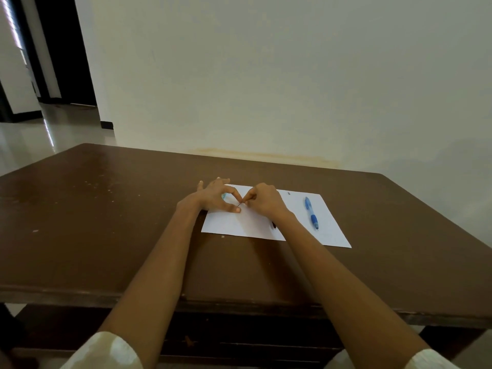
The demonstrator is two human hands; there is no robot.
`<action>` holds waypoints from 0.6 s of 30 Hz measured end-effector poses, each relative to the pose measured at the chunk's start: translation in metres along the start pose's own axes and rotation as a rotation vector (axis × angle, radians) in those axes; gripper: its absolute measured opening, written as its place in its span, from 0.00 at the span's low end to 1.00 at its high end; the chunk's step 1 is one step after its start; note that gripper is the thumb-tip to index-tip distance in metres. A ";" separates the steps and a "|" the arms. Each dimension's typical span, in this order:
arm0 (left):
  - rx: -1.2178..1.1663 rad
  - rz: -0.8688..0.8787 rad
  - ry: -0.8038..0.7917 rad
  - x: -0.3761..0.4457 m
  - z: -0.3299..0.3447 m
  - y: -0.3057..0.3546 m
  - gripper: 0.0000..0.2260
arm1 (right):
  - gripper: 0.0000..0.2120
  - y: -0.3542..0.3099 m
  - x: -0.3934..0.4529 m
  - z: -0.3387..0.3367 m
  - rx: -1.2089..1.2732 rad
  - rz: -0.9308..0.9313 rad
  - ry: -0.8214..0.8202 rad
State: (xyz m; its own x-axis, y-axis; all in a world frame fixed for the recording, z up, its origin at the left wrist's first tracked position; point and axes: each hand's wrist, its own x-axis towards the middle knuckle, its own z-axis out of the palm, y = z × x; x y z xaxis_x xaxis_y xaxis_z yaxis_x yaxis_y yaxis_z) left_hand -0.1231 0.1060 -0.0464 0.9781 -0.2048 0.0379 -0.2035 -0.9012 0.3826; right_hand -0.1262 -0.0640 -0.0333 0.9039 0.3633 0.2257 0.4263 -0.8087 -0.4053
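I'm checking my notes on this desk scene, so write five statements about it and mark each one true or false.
1. The blue pen lies on the paper. True.
2. The right hand holds the pen. False: it pinches a thin dark thing, and the pen lies untouched to its right.
3. The left hand meets the right hand over the paper. True.
4. The table is white. False: it is brown.
5. The paper is crumpled into a ball. False: it lies flat.
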 end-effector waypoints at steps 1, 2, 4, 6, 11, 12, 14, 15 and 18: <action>0.000 -0.003 -0.008 0.000 0.000 0.000 0.11 | 0.12 0.000 0.000 0.000 -0.001 -0.001 -0.005; 0.000 -0.005 -0.014 0.000 0.000 0.000 0.11 | 0.12 0.000 0.000 0.000 -0.001 -0.003 -0.007; 0.005 -0.010 -0.021 0.000 -0.001 0.001 0.10 | 0.12 0.000 0.001 0.001 0.001 -0.006 -0.007; 0.012 -0.014 -0.026 0.000 -0.001 0.001 0.10 | 0.12 0.001 0.001 0.000 0.004 -0.007 -0.006; -0.011 -0.017 -0.007 -0.001 -0.002 0.000 0.08 | 0.12 0.000 0.000 -0.001 0.008 -0.004 -0.003; -0.012 -0.022 -0.003 0.000 -0.001 0.000 0.08 | 0.12 0.000 0.000 -0.001 0.013 -0.002 -0.002; -0.001 -0.032 -0.005 0.001 -0.001 -0.001 0.08 | 0.12 -0.001 -0.001 -0.001 0.019 0.000 -0.003; 0.012 -0.036 -0.009 0.001 0.000 -0.001 0.07 | 0.12 -0.001 -0.001 -0.002 0.020 0.002 -0.006; 0.016 -0.046 -0.002 0.002 0.000 -0.001 0.09 | 0.12 -0.003 0.000 -0.003 0.031 0.019 -0.023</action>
State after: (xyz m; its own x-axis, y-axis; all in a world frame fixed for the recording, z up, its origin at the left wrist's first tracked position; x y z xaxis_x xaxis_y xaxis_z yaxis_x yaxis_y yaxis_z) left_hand -0.1206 0.1062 -0.0470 0.9863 -0.1638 0.0188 -0.1591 -0.9156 0.3694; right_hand -0.1281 -0.0627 -0.0298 0.9123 0.3588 0.1975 0.4095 -0.8008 -0.4371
